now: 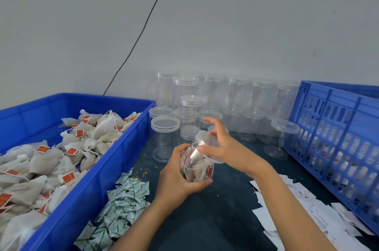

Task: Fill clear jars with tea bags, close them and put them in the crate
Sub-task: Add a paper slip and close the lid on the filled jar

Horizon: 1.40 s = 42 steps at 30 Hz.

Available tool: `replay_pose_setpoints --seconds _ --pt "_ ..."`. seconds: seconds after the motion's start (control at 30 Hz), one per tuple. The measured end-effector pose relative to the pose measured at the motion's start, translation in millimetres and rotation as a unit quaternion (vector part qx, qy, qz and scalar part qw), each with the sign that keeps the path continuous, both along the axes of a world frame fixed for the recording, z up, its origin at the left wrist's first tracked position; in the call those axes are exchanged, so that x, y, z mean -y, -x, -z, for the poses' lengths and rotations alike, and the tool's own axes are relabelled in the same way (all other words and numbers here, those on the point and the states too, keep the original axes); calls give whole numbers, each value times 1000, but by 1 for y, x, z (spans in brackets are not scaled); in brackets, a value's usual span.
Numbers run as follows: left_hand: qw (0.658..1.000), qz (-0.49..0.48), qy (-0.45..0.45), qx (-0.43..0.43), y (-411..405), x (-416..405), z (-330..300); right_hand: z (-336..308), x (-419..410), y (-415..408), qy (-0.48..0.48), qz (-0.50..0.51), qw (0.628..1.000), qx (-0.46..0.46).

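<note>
A clear jar (198,170) packed with tea bags is tilted in the middle of the view, above the dark table (217,209). My left hand (178,179) grips its body from below and the left. My right hand (223,149) holds the clear lid (202,137) at the jar's mouth, fingers curled round its rim. Whether the lid is seated on the jar I cannot tell. A blue bin (114,160) on the left holds several tea bags (61,156) with red tags. The blue slatted crate (336,139) stands on the right with filled jars inside.
Several empty lidded clear jars (225,105) are stacked against the grey wall behind my hands. Green-and-white sachets (121,207) lie beside the bin. White paper slips (320,209) are scattered at the right, by the crate. A black cable (143,31) runs down the wall.
</note>
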<state>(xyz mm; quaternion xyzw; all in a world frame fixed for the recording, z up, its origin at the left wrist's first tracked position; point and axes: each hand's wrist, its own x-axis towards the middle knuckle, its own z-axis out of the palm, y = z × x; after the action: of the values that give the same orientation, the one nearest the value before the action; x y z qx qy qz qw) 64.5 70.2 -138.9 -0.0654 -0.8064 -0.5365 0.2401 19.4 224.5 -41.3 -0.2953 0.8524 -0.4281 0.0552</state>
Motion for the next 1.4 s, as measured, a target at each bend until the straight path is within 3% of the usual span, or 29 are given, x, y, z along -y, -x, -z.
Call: replay_pose_setpoints --seconds 0.2,0.53,1.03,1.27,1.4 --pt "1000 4 -14 17 -2 -3 5 10 8 5 -41 47 997 -38" --pt "992 71 -88 56 4 4 5 8 5 6 57 36 997 -24" --pt "999 -14 -26 14 -4 -9 6 12 19 2 81 108 991 -22" --pt "998 -51 27 12 -3 -7 4 3 16 -3 58 94 994 21" --pt "998 -49 37 0 -2 -7 1 -18 3 -8 -6 58 996 71"
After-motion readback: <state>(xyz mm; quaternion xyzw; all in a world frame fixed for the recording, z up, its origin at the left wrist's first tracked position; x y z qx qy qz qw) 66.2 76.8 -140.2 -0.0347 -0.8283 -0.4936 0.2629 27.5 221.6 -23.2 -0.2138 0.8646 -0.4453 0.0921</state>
